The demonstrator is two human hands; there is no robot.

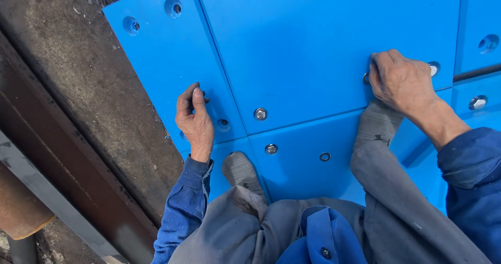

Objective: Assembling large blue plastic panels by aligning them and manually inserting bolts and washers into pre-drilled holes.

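- We see our left hand (195, 119) resting near the edge of a bright blue, smooth, rigid plastic panel (172, 66), fingers curled together with the thumb upright; they seem to pinch something small, but the view is too poor to say what, so we cannot tell whether it grips anything.
- Our right hand (401, 80) presses down on the neighbouring large blue plastic panel (308, 45), fingers bent over a silver hex bolt head (367, 78) at its lower edge; whether the fingers close on the bolt or only cover it we cannot tell.
- The panels lie flat in front of us, butted edge to edge, with our grey-socked feet (241, 170) standing on the lower panel (302, 165).
- We judge the panels stiff, fairly heavy and slippery on the face; the seams and the recessed bolt holes (173, 7) look like the only places to take hold.
- The small bolts, such as the silver one (260, 114) near the seam, look hard and light, best taken by fingertips around the head.
- Both arms in blue sleeves (185, 201) reach forward and apart, wrists bent downward, the right stretched farther.
- A rusty steel beam (62, 139) runs along the left.
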